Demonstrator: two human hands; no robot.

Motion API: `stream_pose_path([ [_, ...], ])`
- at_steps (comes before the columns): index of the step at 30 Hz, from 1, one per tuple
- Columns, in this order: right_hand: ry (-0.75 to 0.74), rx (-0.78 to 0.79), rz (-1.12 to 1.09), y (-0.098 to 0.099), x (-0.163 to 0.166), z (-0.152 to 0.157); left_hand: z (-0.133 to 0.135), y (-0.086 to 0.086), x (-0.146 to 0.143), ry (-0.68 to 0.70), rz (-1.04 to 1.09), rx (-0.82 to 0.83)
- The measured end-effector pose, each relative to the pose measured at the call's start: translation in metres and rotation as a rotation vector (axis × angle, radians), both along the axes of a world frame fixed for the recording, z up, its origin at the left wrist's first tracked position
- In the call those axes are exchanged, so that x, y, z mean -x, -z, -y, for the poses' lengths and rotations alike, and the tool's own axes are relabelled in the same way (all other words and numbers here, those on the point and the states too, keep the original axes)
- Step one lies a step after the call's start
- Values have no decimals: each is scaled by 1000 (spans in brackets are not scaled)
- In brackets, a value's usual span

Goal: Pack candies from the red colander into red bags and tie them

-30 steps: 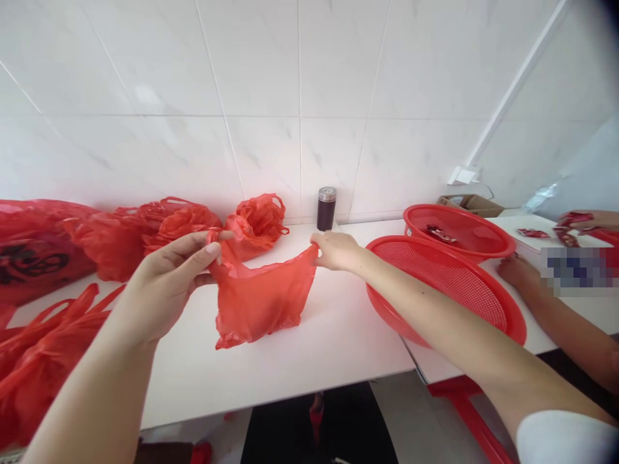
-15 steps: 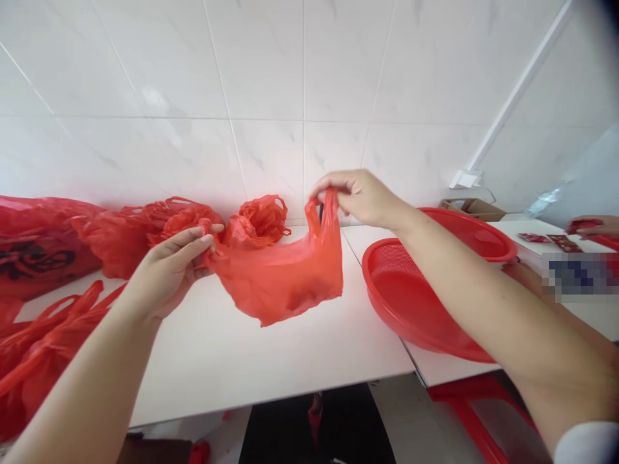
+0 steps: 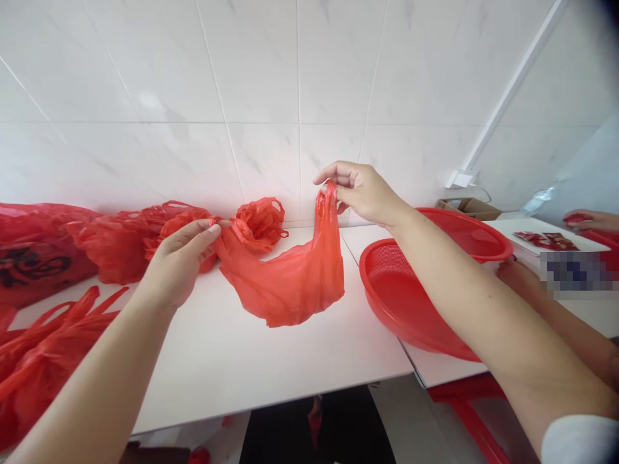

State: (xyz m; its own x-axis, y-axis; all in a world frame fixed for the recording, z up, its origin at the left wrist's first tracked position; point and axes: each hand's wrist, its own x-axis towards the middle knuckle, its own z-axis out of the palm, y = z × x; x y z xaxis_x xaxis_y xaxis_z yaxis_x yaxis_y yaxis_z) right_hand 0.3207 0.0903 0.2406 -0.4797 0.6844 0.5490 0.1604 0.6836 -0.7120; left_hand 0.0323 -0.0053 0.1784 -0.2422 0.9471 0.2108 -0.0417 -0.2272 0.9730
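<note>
A small red plastic bag (image 3: 290, 280) hangs just above the white table (image 3: 251, 361), stretched between both my hands. My left hand (image 3: 181, 261) pinches one handle at the left, fingers closed on the plastic. My right hand (image 3: 360, 190) is raised higher and pinches the other handle between thumb and fingers. The bag's body sags between them.
Crumpled red bags (image 3: 169, 225) lie along the tiled wall, and more red bags (image 3: 33, 348) sit at the left edge. Two red mesh baskets (image 3: 411, 303) stand at the right. Another person's hand (image 3: 520, 270) rests beyond them, near small red packets (image 3: 546, 240). A cardboard box (image 3: 467, 206) sits at the back.
My right hand lifted its handle from table height to well above the table, then held there. The bag came up off the table with it. My left hand drifted slightly down.
</note>
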Motion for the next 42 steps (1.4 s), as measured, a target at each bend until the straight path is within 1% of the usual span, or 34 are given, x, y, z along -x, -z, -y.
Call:
stream_pose_path([
  [1,1,25,14,1,0,0,-1,-3,-3,-20,-11,-48],
  [2,-8,47,36,2,1,1,-1,-6,-6,-7,-14,-93],
  [3,-27,63,62,3,3,1,-2,-9,-10,48,-15,-119],
  [4,-54,74,90,5,6,1,-4,-14,-15,140,-22,-117],
  [5,-90,81,114,5,11,1,-5,-18,-20,251,-48,-84],
  [7,-171,85,141,6,26,3,-9,-28,-32,457,-196,54],
  [9,-260,82,143,3,45,7,-14,-36,-44,588,-408,204],
  [11,-313,66,106,0,63,13,-19,-40,-54,623,-586,326],
  [12,-323,62,66,1,70,16,-21,-41,-56,604,-631,362],
  [14,-318,79,-62,9,77,20,-24,-41,-55,505,-617,365],
  [15,-313,100,-128,19,76,21,-24,-39,-51,449,-568,348],
  [16,-306,129,-179,33,73,22,-24,-38,-46,401,-507,327],
  [17,-295,170,-204,52,69,23,-22,-37,-40,363,-449,311],
  [18,-291,217,-183,74,64,24,-20,-35,-34,335,-405,305],
  [19,-279,283,-129,97,60,26,-18,-34,-28,322,-379,309],
  [20,-288,378,-24,121,56,28,-16,-33,-22,315,-364,314],
  [22,-375,571,210,162,54,34,-14,-29,-14,308,-352,311],
  [23,-376,616,282,175,55,36,-13,-27,-10,302,-346,305],
  [24,-359,622,311,182,56,39,-14,-24,-7,292,-340,299],
  [25,-322,594,294,184,58,40,-15,-21,-3,274,-332,292],
  [26,-281,544,249,180,59,41,-16,-17,0,253,-317,283],
  [27,-252,487,202,172,60,41,-18,-14,4,242,-291,274],
  [29,-218,404,154,151,58,40,-21,-6,13,234,-209,255],
  [30,-217,395,146,140,56,40,-23,-2,18,227,-164,249],
  [32,-261,432,133,123,49,40,-27,6,26,193,-107,251],
  [34,-303,475,107,113,40,40,-31,14,32,139,-90,260],
  [36,-284,473,101,111,30,36,-34,21,35,129,-68,267],
  [38,-210,459,112,116,18,27,-33,24,33,162,-47,269],
  [40,-76,447,178,125,7,15,-30,22,26,211,-67,266],
  [42,123,400,251,131,1,5,-24,14,13,265,-130,246],
])
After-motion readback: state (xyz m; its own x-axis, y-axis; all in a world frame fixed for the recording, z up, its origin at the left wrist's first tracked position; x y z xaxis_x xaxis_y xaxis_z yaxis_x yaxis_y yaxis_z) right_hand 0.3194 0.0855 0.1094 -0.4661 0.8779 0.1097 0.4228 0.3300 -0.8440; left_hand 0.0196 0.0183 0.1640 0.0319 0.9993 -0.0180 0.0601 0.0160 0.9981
